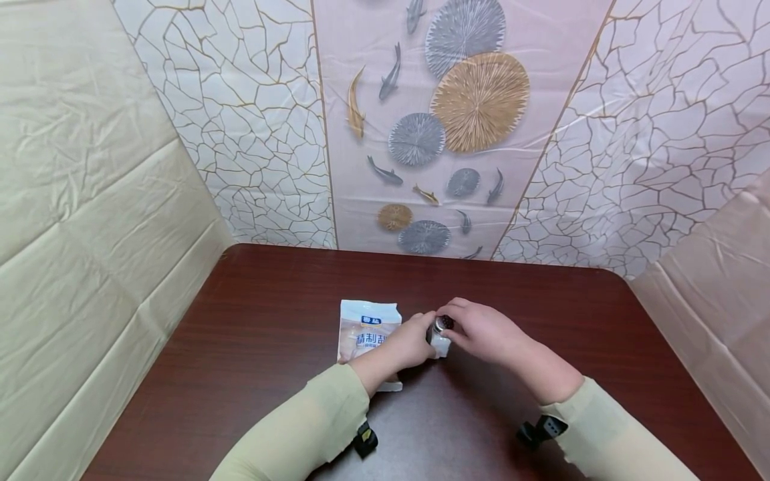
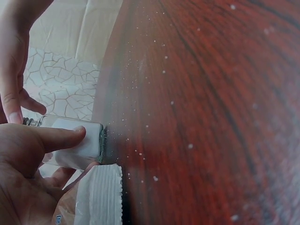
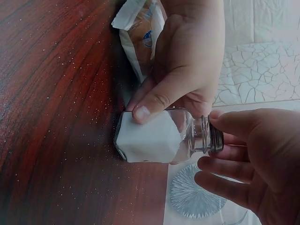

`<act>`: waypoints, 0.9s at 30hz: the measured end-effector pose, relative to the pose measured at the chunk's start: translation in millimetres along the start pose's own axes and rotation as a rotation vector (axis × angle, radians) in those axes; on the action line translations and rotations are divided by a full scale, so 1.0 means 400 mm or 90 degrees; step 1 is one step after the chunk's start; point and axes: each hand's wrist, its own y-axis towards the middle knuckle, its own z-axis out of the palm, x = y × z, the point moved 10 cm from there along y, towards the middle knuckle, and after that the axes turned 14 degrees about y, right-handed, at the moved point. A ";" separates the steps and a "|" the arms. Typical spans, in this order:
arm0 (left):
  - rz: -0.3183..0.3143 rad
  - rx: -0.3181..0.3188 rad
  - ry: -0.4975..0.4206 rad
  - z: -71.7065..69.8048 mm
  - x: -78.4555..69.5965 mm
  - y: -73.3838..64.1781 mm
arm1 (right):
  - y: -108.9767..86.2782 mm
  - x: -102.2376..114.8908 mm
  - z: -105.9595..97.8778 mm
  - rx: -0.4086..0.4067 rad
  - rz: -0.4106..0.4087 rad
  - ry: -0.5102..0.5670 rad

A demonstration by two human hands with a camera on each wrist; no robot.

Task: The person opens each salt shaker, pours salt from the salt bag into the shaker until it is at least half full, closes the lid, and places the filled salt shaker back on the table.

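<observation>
A small clear glass shaker (image 3: 154, 140), well filled with white granules, stands upright on the table. My left hand (image 1: 412, 342) grips its body, the thumb (image 2: 70, 135) lying along the glass in the left wrist view. At the shaker's mouth is a dark cap (image 3: 217, 139) with a perforated top. My right hand (image 1: 484, 331) pinches this cap between thumb and fingers; glass threads show just below it in the right wrist view. Beside the shaker lies a salt bag (image 1: 361, 337) with blue print, partly hidden under my left forearm.
White grains (image 2: 172, 102) are scattered over the dark red wooden table (image 1: 271, 314). Behind it hangs a patterned cloth (image 1: 415, 187) with fish and round leaves. Plain beige cloth (image 1: 90, 200) closes off the left side, and similar cloth the right.
</observation>
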 end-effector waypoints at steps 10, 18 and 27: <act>0.002 0.004 0.004 0.002 0.000 0.001 | 0.011 -0.011 -0.003 -0.012 0.048 -0.010; 0.003 0.008 0.000 0.003 0.001 0.002 | 0.014 -0.031 0.000 -0.019 0.128 -0.019; 0.003 0.011 0.004 0.004 -0.002 0.000 | 0.005 -0.059 0.003 -0.015 0.194 0.000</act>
